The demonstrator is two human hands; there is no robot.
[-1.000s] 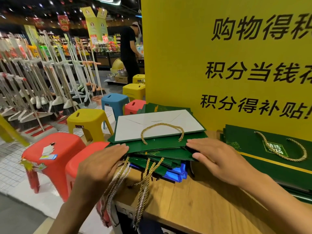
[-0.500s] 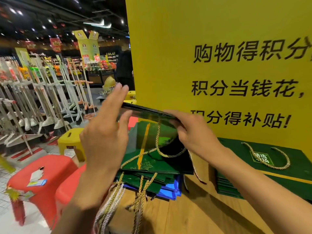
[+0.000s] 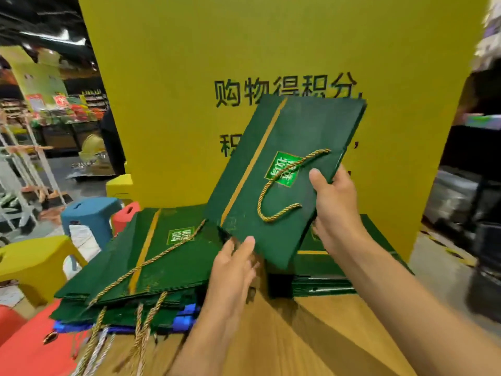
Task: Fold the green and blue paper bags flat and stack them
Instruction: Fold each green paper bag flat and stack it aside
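Flattened green bag, held tilted above the counter between two bag piles: light, stiff, crease-prone card best gripped at its edges, as here, right hand pinching the handle side, thumb on face, left hand seemingly pinching the lower corner (blurred).

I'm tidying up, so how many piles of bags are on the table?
2: the left pile, green bags over blue ones, and the right pile, partly hidden behind the held green bag.
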